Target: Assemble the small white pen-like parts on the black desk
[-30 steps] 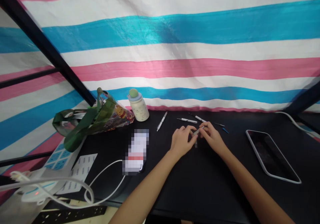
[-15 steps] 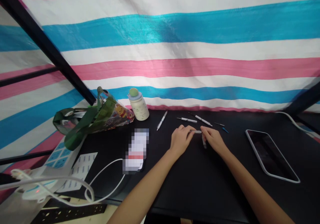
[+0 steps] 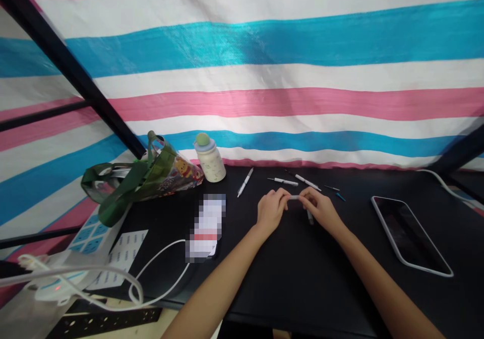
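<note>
Left hand (image 3: 270,210) and right hand (image 3: 319,209) are nearly closed, fingertips pinching opposite ends of a slim white tool (image 3: 294,197), held level just above the black worktop (image 3: 302,283). A grey stick (image 3: 310,217) sits just under the right hand; can't tell if it's touching. Three more white tools (image 3: 283,181) lie ahead, with a thin pin (image 3: 331,188) and small blue piece (image 3: 341,196) beyond the right hand. Tablet (image 3: 408,235) to the right; bottle (image 3: 209,161) and printed bag (image 3: 166,170) to the left.
</note>
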{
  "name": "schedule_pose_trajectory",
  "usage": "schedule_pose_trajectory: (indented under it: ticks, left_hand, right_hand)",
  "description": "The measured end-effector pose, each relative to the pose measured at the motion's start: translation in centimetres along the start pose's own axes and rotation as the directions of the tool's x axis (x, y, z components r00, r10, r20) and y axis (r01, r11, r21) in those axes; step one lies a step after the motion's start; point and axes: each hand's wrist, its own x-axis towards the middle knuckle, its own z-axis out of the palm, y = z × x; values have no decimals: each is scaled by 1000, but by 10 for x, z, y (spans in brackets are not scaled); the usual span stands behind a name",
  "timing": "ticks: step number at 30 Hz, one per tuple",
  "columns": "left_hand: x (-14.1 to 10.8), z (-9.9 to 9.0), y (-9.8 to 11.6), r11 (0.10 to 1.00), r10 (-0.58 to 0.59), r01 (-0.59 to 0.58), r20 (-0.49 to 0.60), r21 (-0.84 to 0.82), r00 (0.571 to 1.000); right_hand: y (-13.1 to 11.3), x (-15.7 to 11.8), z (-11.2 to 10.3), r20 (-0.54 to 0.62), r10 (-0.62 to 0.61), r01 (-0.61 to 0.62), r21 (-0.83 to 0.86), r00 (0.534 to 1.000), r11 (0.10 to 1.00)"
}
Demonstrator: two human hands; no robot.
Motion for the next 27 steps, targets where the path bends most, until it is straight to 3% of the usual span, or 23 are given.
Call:
schedule_pose_trajectory:
  ticks: [11, 18, 27]
  left_hand:
    - [-1, -2, 3, 996, 48, -50, -31, -77, 998]
    - [0, -1, 2, 997, -6, 6, -10, -76, 1000]
    - [-1, -1, 2, 996, 40, -43, -41, -79, 998]
  right_hand:
    - [5, 1, -2, -2, 34, -34, -52, 999, 998]
    - [9, 2, 1, 13, -16, 16, -1, 1000, 1000]
    - [2, -1, -4, 9, -7, 8, -146, 1000, 989]
